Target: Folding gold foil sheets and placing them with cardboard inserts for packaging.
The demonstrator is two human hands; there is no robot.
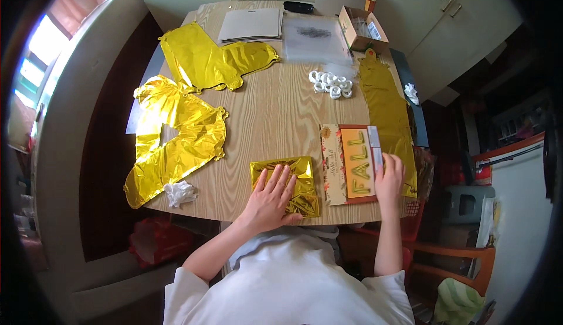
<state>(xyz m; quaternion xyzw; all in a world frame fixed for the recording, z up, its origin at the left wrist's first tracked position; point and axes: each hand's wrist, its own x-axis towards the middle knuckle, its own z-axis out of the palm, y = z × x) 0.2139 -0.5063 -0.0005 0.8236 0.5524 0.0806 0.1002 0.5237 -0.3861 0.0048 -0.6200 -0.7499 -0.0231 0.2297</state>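
Left hand [271, 199] spread flat, right hand [391, 181] curled

The left hand rested, fingers straight and slightly parted, on a folded square of shiny gold foil [306, 187], gripping nothing. The right hand's bent fingers were at a narrow whitish strip [373, 138] along the right edge of a rectangular orange-and-brown printed card [352, 161]; whether they pinched it could not be told. The foil lay just left of the card (a narrow band of pale wood-grain tabletop [281, 108] showed between them), close to the front edge. It looked slippery, so uneven pressure could crease it or let the folds spring open, and a sideways push could slide it against the card. A hasty tug at the strip could drag the card askew
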